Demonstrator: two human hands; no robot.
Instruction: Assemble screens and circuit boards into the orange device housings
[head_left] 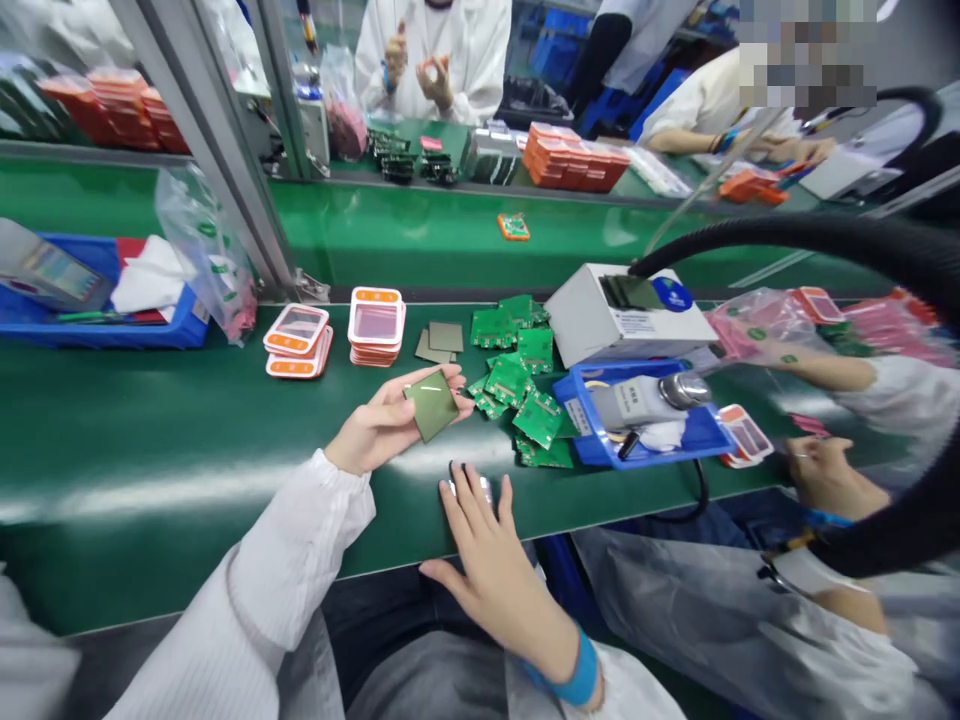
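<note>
Head view: the left hand is raised a little above the dark green table top and holds a thin olive-green square panel. The panel lies tilted on the fingers, which are closed against its edges, and the thumb presses on its near side. It is in the middle of the table, just left of a loose pile of green circuit boards.

The right hand lies palm down on the near edge of the table, with its fingers straight and spread apart, holding nothing. Its fingertips cover a small shiny object, which is too hidden to identify. On this wrist there is a blue wrist band.

Behind the panel, two more olive squares lie flat on the table. Left of them are two stacks of white-and-orange framed screens, side by side. Right of the circuit boards stands a blue plastic tray with a grey tool in it, and behind the tray is a white cardboard box. A thick black hose curves over the right side. Under it, a co-worker's hand rests near the table edge. At the far left stands a blue bin.
</note>
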